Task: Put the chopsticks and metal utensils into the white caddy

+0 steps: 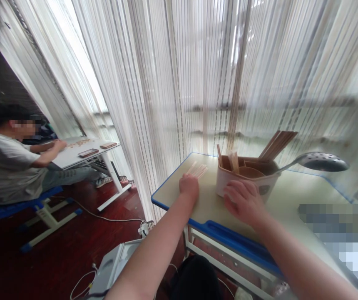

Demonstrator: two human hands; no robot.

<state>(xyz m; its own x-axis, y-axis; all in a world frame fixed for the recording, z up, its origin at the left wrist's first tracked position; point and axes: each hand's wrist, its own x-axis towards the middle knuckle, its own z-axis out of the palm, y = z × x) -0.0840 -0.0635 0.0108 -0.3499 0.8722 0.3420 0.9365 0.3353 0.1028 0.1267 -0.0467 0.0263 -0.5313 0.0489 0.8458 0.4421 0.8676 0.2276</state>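
Observation:
My left hand [189, 187] is closed in a fist around a bundle of thin wooden sticks [200, 170], whose ends fan out past the fingers over the tabletop. My right hand [244, 200] is in front of a utensil holder [224, 180], fingers loosely bent and somewhat apart; whether they touch its wall I cannot tell. Pale outside and brown inside, the holder is divided into compartments. Brown chopsticks [278, 145] lean out at its back right, and a perforated metal skimmer [322, 161] sticks out to the right. Flat wooden pieces [234, 162] stand in its left part.
The cream table [210, 208] has a blue edge and stands against striped curtains [154, 83]. At left, a person [7, 162] sits at a white table [69, 157] with small pieces and trays. A cable [110, 219] crosses the red floor near a grey box [113, 262].

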